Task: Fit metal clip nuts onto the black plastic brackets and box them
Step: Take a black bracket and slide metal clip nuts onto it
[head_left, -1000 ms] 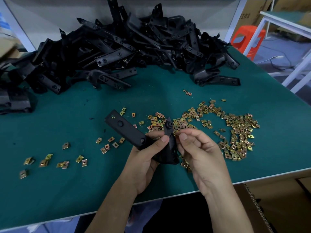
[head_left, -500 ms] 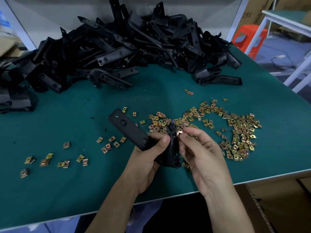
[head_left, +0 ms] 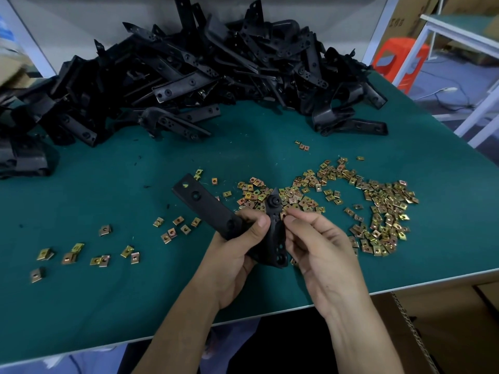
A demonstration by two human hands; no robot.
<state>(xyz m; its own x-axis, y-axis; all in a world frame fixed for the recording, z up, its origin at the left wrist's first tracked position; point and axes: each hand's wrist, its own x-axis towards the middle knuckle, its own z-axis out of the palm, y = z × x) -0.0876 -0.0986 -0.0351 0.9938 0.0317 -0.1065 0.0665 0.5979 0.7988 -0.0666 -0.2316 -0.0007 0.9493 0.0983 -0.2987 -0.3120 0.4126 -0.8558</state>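
We hold the bracket (head_left: 205, 209) up over the near part of the table, and it is bent into two arms. The long flat arm runs away up and to the left from our left hand (head_left: 232, 263), which grips the bracket at its bend with the thumb across the front. The shorter arm stands edge-on to us, its long axis running from a pointed tip down toward us, and it lies between the two hands.

Our right hand (head_left: 321, 252) is the one at that arm's right edge. Its thumb and forefinger are pinched together and touch the edge just below the tip. We think they hold a clip nut (head_left: 282, 216), though only a small gold glint shows and we cannot tell how far it sits on the plastic. So we judge that the coming push goes leftward across the short arm, against the left hand's hold.

Loose clip nuts (head_left: 383, 211) lie scattered on the green table (head_left: 81, 190) just beyond and to the right. The heap of brackets (head_left: 189, 76) sits well behind. A cardboard box (head_left: 445, 327) shows below the table's edge on the right.
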